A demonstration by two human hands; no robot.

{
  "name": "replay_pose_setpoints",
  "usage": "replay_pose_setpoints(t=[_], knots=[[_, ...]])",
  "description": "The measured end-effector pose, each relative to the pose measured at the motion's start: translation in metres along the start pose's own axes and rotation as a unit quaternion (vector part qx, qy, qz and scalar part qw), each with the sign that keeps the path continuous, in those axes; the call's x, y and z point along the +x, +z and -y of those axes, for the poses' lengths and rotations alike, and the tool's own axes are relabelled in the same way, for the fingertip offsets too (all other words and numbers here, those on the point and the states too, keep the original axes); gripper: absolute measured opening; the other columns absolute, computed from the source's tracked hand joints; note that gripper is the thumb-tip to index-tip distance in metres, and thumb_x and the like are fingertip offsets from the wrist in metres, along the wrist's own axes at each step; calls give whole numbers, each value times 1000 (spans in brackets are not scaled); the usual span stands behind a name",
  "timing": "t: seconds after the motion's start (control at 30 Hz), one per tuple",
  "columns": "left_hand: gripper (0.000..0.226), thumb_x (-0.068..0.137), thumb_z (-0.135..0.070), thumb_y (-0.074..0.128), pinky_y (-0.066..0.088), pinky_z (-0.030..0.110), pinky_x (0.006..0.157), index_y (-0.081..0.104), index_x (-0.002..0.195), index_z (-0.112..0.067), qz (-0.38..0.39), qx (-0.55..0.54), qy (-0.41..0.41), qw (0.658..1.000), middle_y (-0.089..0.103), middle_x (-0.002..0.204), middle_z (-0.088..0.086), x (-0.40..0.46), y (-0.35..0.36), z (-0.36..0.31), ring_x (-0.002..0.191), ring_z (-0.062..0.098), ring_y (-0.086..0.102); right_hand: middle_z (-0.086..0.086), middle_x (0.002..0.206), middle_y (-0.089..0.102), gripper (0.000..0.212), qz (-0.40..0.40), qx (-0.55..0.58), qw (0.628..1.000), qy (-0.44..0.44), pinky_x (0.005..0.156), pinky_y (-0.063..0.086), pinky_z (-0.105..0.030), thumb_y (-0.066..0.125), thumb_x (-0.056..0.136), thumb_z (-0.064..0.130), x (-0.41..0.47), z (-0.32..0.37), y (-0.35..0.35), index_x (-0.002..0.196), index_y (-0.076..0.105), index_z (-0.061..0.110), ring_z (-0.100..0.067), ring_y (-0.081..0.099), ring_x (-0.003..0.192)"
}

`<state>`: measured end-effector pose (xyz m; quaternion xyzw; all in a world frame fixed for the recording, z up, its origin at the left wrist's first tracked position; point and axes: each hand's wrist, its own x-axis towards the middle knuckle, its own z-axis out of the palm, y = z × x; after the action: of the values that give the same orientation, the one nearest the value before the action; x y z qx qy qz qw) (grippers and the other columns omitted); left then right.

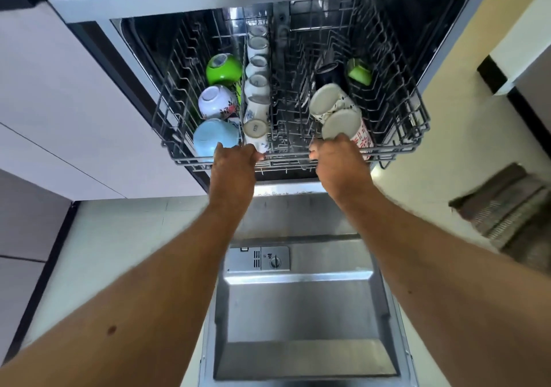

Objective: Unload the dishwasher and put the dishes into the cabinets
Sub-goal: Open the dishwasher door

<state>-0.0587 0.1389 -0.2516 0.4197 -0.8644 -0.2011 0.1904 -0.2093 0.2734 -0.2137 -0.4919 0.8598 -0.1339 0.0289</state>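
Both sets of fingers are curled over the front rail of the rack, grasping it: the left hand grips just in front of the blue-and-white cups, the right hand grips just in front of the tall mugs, the two hands apart with bare rail between them. The rack stands out of the open dishwasher, above the lowered door. Along the rack's left side three bowls lie upside down in a row: a light blue bowl nearest the left hand, a white flowered bowl behind it, and a green bowl farthest in. Beside them a line of white cups runs front to back, bottoms showing. On the right, two tall patterned mugs lie tilted, touching each other, with a dark mug behind and a small green cup to its right. A soap compartment sits in the door. A striped mat lies on the floor to the right, and pale cabinet fronts stand to the left.
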Motion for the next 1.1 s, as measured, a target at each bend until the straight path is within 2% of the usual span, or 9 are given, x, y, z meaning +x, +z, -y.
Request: replay_pose_setpoints(t=[0.1, 0.2, 0.4, 0.53, 0.67, 0.87, 1.0, 1.1], knots=[[21, 95, -6, 50, 38, 46, 98, 69, 93, -13, -7, 11, 13, 1000, 68, 91, 11, -34, -4, -3, 97, 32, 58, -19, 99, 71, 33, -1, -29, 1000, -11, 79, 49, -39, 46, 92, -4, -23, 3, 2, 113, 69, 4, -30, 58, 93], [21, 96, -7, 48, 36, 44, 96, 67, 92, -12, -5, 24, 28, 999, 67, 88, 10, -51, -9, -2, 94, 31, 58, -19, 97, 72, 31, 0, -19, 1000, -15, 77, 47, -41, 48, 89, -6, -43, 6, 3, 108, 70, 2, -32, 57, 92], [21, 99, -17, 48, 36, 46, 93, 65, 88, -12, 6, 47, 20, 999, 66, 83, 9, -81, -10, -7, 87, 32, 58, -15, 106, 71, 32, 26, -25, 999, -10, 82, 46, -39, 48, 92, -1, -73, 9, -2, 116, 67, 6, -30, 57, 99], [15, 98, -17, 56, 37, 48, 105, 65, 86, -13, -11, 85, 33, 996, 65, 74, 7, -100, -9, -4, 73, 28, 61, -12, 112, 70, 34, 33, -9, 999, -5, 88, 43, -36, 45, 95, 1, -92, 14, -4, 122, 64, 9, -27, 55, 105], [17, 93, -7, 55, 38, 45, 93, 69, 86, -14, -9, 40, 38, 998, 67, 81, 5, -111, -15, -5, 85, 28, 60, -12, 110, 70, 32, 18, 12, 1000, 7, 87, 43, -37, 44, 96, 1, -105, 18, -3, 118, 66, 8, -26, 53, 103], [21, 97, -16, 50, 36, 44, 93, 67, 86, -13, -2, 35, 43, 998, 67, 81, 5, -139, -22, -4, 86, 29, 59, -10, 110, 71, 29, 4, 26, 1000, 3, 90, 44, -35, 48, 97, 4, -134, 24, 0, 118, 67, 7, -24, 54, 102], [17, 99, -22, 57, 50, 48, 88, 64, 84, -16, -19, -5, 8, 1000, 62, 81, 1, -161, -22, -9, 84, 21, 51, -11, 108, 72, 23, 2, 21, 1000, 7, 91, 48, -38, 58, 94, 6, -153, 24, 2, 114, 69, 6, -26, 58, 103], [12, 96, -20, 61, 54, 50, 85, 64, 86, -15, -12, 15, -1, 1000, 62, 82, 3, -177, -23, -10, 85, 21, 51, -11, 102, 74, 19, 4, 11, 1000, 9, 90, 50, -41, 66, 89, 9, -167, 26, 4, 108, 71, 6, -27, 61, 100]])
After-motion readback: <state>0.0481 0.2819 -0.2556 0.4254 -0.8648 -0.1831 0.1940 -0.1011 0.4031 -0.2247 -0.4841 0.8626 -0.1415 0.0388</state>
